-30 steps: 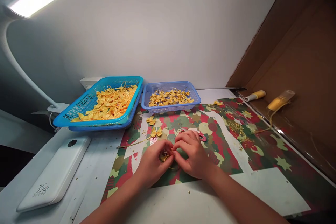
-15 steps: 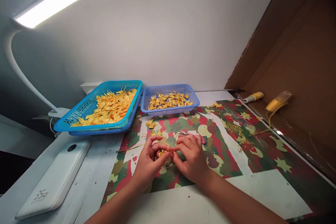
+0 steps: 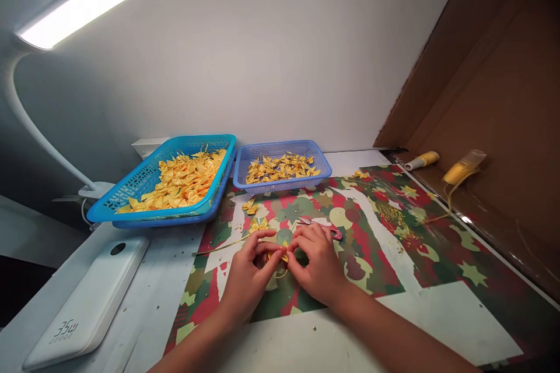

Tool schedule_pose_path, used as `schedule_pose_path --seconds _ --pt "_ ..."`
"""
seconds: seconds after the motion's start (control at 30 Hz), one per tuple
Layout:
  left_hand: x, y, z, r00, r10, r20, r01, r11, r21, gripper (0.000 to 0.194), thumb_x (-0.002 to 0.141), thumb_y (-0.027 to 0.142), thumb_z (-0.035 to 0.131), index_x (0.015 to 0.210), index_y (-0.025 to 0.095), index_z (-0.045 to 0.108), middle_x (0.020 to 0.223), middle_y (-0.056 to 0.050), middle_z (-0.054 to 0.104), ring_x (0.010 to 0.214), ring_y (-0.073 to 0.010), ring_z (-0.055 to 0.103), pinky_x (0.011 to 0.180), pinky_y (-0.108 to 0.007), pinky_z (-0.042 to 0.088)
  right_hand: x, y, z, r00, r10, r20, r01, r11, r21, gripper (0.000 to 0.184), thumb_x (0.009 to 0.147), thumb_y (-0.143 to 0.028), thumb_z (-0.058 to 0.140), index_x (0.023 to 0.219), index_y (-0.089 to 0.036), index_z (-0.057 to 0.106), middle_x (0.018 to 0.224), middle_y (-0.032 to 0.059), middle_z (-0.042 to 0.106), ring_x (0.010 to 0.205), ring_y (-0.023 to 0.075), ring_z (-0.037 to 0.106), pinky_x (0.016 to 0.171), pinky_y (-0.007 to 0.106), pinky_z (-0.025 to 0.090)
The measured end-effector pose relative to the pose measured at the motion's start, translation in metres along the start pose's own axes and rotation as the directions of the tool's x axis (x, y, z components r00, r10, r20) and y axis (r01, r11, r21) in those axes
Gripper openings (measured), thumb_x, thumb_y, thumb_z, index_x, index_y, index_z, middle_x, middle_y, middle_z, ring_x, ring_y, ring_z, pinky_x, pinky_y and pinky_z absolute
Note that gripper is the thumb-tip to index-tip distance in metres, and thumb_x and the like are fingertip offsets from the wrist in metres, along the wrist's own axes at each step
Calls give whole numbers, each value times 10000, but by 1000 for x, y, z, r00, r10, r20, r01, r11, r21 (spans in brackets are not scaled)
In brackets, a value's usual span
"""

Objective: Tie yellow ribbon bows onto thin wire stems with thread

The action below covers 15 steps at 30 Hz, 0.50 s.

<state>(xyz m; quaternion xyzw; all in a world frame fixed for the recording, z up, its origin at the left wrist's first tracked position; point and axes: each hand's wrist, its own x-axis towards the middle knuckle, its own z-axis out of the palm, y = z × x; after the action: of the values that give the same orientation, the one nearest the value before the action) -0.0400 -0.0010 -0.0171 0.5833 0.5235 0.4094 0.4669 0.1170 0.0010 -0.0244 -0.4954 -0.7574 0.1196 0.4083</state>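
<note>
My left hand [image 3: 247, 277] and my right hand [image 3: 318, 265] meet over the patterned mat [image 3: 394, 245], fingertips pinched together on one small yellow bow [image 3: 280, 256] with a thin gold loop below it. Two loose yellow bows [image 3: 258, 224] lie just beyond my left fingers. A gold cord [image 3: 219, 246] runs left from them. Pink snips [image 3: 326, 225] rest just past my right hand.
A large blue basket [image 3: 149, 178] heaped with yellow bows and a smaller blue basket [image 3: 280, 183] with bows stand at the back. A white power bank [image 3: 83, 300] lies at the left. Yellow thread spools [image 3: 459, 172] sit by the cardboard wall on the right. A lamp shines overhead.
My hands stayed together on the bow; the fingers shifted slightly around it. The view dropped a little.
</note>
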Motion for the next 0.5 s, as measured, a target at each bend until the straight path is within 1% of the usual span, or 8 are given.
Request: schedule_pose_path --seconds 0.07,0.17,0.23,0.3,0.4,0.5 --pt "1 -1 0 1000 2 -9 -2 1000 17 346 818 379 635 1092 214 504 856 -26 721 625 -138 596 575 -243 447 0 1 0 1000 8 3 -8 1000 13 98 779 -140 576 698 -196 569 803 11 623 814 188 529 801 374 323" --pt "1 -2 0 999 36 -9 -35 999 30 315 833 358 618 1086 217 496 836 -15 712 636 -134 593 581 -237 449 1 0 -3 1000 10 -15 -10 1000 18 65 778 -142 587 785 -202 610 859 25 633 857 201 531 806 374 333" --pt "0 -3 -1 997 80 16 -81 995 54 278 844 328 601 1077 222 493 828 -8 708 678 -141 616 617 -242 468 3 0 -7 1000 -8 9 7 1000 26 157 779 -142 597 913 -213 636 944 41 640 923 217 526 824 379 342" --pt "-1 -3 -2 988 145 55 -150 984 98 243 855 290 577 1074 229 492 843 -7 706 727 -148 637 660 -252 485 4 0 -9 996 -41 75 38 999 39 214 786 -151 609 983 -228 641 1022 48 637 978 229 514 862 396 344" --pt "-1 -4 -5 968 236 84 -249 944 217 222 859 244 551 1074 234 499 892 -19 703 766 -155 648 684 -269 491 5 2 -11 985 -68 156 62 997 44 119 802 -159 626 893 -229 655 1031 37 644 990 229 514 897 420 334" --pt "0 -6 -8 953 298 62 -302 898 321 231 856 221 539 1083 228 496 905 -32 694 783 -164 648 682 -282 490 6 5 -10 989 -52 140 47 998 37 70 800 -145 649 794 -214 647 952 28 661 945 220 526 858 408 350"
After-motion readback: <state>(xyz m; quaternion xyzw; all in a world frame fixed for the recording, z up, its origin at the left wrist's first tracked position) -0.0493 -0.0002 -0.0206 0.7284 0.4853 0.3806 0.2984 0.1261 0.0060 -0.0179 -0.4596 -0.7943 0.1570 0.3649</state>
